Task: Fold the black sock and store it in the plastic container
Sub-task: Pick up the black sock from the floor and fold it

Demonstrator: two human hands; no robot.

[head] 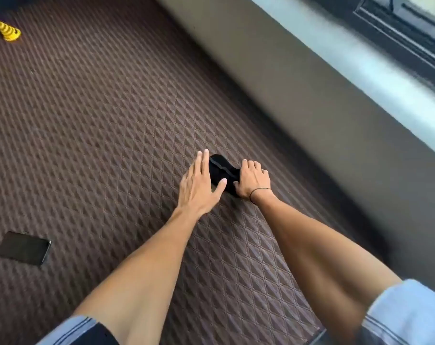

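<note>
Pressing down with curled fingers [248,168], the right hand [252,180] bears on the near end of the black sock [220,169], knuckles bent over the fabric and a thin dark band [257,191] round its wrist. The left hand [199,185] lies flat and spread beside the sock, fingers straight and close together along its left edge, thumb [220,184] reaching across onto the cloth. The sock lies on the brown quilted mat [99,120], toward the mat's right edge near the grey ledge [298,95]. A dark phone [24,247] rests by the mat's left edge; a yellow-and-black striped object [7,31] sits at its far left corner.
</note>
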